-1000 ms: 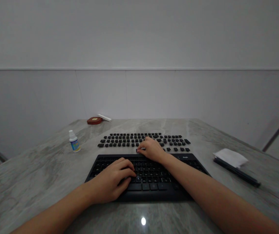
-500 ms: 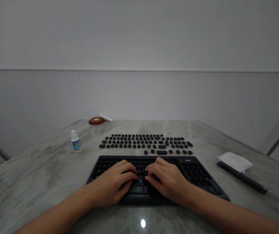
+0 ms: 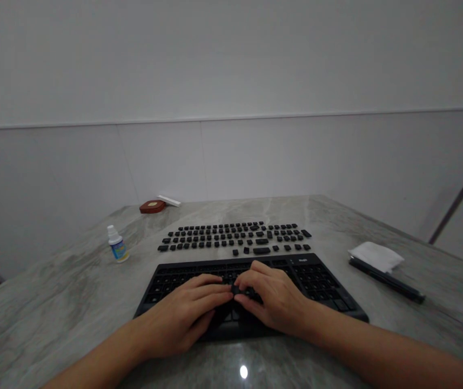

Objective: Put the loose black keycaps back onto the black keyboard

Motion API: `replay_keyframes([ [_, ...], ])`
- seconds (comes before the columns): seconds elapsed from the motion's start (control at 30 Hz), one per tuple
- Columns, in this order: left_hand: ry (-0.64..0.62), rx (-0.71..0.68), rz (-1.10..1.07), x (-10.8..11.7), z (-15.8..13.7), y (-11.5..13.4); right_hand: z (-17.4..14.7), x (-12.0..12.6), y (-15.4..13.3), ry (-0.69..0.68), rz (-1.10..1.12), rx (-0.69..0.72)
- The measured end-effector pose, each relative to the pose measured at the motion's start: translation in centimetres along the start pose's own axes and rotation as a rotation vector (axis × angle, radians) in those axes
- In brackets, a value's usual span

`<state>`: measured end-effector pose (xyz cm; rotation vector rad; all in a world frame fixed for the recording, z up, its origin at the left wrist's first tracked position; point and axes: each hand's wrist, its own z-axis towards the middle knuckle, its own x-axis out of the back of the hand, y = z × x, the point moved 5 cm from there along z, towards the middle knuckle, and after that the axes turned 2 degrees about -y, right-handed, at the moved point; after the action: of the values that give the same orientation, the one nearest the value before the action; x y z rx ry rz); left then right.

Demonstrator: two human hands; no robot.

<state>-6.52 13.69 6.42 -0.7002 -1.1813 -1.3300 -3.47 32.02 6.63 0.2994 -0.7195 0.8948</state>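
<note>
A black keyboard (image 3: 320, 294) lies in front of me, with small pale spots showing where bare key seats are uncovered. My right hand (image 3: 269, 294) rests over its middle, thumb and index finger pinched on a small black keycap (image 3: 236, 290) low against the board. From the other side, my left hand (image 3: 186, 310) lies over the left-centre keys, fingers stretched flat and close together. Its fingertips reach beside the keycap; whether they touch it I cannot tell. Behind the keyboard, loose black keycaps (image 3: 261, 250) are laid out in rows on the table.
At left stands a small white bottle (image 3: 118, 246) with a blue and yellow label. A reddish-brown case (image 3: 152, 206) and a white strip (image 3: 169, 200) lie at the back. On the right, a white cloth (image 3: 375, 255) sits beside a long black tool (image 3: 387, 279) on the marbled table (image 3: 73, 308).
The view has tilted and shifted slightly. My left fingers have straightened toward the right hand, and a keycap now shows between my right thumb and index finger.
</note>
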Motion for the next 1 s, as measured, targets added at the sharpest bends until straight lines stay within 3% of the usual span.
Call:
replay_keyframes([
  [0.33, -0.035, -0.018, 0.024, 0.0, 0.2, 0.2, 0.0, -0.1, 0.1, -0.035, 0.025, -0.01],
  [0.57, -0.05, -0.008, 0.006, 0.2, 0.4, 0.3, 0.0, -1.0, 0.2, -0.163, 0.125, 0.031],
  [1.0, -0.032, -0.019, -0.003, 0.2, 0.5, 0.2, -0.1, -1.3, 0.6, -0.15, 0.173, 0.046],
])
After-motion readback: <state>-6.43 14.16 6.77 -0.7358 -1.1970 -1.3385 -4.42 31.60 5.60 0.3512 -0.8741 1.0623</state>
